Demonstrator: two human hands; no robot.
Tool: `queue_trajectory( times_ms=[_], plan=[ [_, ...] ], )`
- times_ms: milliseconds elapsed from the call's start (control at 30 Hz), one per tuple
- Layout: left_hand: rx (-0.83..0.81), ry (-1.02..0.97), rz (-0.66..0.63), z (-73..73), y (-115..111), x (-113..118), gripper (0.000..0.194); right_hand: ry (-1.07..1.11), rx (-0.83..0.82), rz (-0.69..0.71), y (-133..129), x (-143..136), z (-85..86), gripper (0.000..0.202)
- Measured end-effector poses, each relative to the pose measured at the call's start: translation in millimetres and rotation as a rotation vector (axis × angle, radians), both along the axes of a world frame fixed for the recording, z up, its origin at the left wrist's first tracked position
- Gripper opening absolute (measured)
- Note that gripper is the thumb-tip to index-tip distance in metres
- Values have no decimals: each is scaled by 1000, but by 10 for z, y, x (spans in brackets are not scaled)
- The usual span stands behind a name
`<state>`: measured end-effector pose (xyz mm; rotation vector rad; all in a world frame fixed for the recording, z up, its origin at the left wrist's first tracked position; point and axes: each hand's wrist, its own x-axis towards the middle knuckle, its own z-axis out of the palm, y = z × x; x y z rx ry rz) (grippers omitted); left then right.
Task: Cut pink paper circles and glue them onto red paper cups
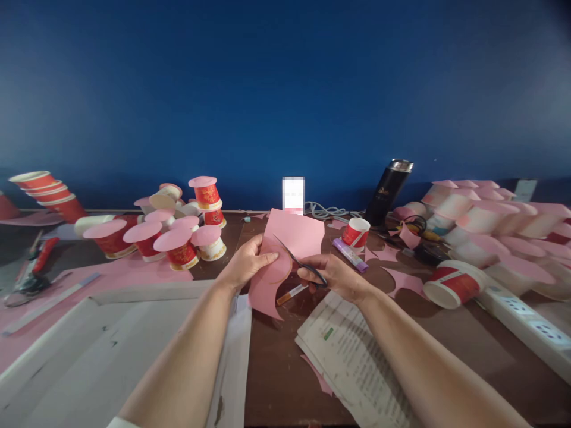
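My left hand [245, 261] grips a sheet of pink paper [297, 232] at its left side, thumb on top. A curved line is drawn on the sheet, and its lower right edge is cut to a curve. In my right hand [332, 276] are black-handled scissors [307, 267], their blades pointing up and left across the paper. Under the hands lies an orange-and-white pen or marker [291, 295] on the brown table [272, 368]. Just beyond my right hand are a purple glue stick [350, 255] and a red paper cup [355, 233].
Paper cups topped with pink discs [176, 239] stand at left; many more are piled at right. A power strip [530, 321], black flask [389, 193], printed papers [352, 356], white tray-like box [102, 351], pink scraps [404, 282] and red-handled tool [44, 255] surround the hands.
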<state>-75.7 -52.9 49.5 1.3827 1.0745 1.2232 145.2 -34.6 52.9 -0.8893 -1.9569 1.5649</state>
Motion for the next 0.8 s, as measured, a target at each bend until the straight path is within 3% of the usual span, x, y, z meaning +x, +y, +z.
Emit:
queue_trajectory(
  times_ms=[800],
  plan=[
    [-38, 0, -29, -13, -2, -41, 51, -49, -9, 28, 17, 42, 29, 41]
  ],
)
